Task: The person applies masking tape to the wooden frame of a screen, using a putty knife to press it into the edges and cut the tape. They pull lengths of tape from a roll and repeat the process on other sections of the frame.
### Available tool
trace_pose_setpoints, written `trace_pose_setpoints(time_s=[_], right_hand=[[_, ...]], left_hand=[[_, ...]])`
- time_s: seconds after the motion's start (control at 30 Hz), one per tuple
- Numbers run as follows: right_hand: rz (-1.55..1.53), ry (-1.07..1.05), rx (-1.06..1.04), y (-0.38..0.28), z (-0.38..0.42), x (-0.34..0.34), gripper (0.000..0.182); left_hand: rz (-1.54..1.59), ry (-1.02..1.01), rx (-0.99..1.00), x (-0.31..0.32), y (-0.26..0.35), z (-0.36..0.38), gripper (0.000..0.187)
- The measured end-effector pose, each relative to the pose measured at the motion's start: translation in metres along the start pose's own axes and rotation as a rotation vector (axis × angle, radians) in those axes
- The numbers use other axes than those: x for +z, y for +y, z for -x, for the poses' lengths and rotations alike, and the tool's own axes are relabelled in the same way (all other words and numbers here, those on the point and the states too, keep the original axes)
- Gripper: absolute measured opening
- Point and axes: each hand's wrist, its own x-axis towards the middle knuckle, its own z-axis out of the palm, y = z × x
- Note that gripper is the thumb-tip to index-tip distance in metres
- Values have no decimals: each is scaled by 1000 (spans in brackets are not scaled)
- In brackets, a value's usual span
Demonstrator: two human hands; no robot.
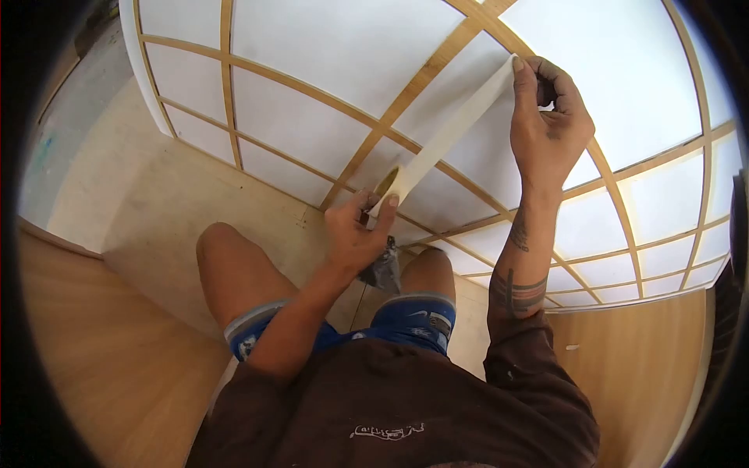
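Observation:
My left hand point(353, 240) is closed around a roll of masking tape point(388, 182), its thumb pressed on the pale tape. From the roll a taut strip of tape point(459, 125) runs diagonally up to my right hand point(552, 129), which pinches the end between thumb and fingers. The strip passes in front of a white panel point(304, 97) crossed by a grid of tan strips point(425, 76). Just beneath my left hand shows a grey, smeared blade like a putty knife point(382, 271); its handle is hidden.
The white panel curves across the top and right of the view. Below it lies a beige floor point(168, 183), with my bare knees close to the panel. Wood-coloured surfaces stand at the lower left point(109, 343) and lower right point(632, 359).

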Motion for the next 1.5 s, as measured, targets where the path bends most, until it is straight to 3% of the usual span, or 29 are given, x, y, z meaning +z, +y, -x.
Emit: trace_pose_setpoints(time_s=[0.23,0.33,0.4,0.53,0.6,0.7,0.9,1.5], right_hand=[[129,56,-90,5,-8,20,16],[73,125,-86,5,-6,30,10],[88,130,-165,6,-4,32,11],[107,110,-111,8,-4,33,12],[97,154,-190,4,-7,33,13],[159,145,-106,-15,-5,29,8],[126,176,-135,-7,-7,34,9],[113,171,-102,-7,-12,38,10]], left_hand=[[8,-60,-75,-6,-12,3,28],[152,-71,-132,-7,-15,2,24],[159,-150,-257,-14,-10,2,21],[242,-106,-211,-9,-15,-1,22],[291,-71,-160,-7,-14,-2,20],[327,-86,-220,-8,-6,-4,18],[289,-118,-243,-9,-7,-6,17],[306,-106,-181,-5,-8,-8,18]])
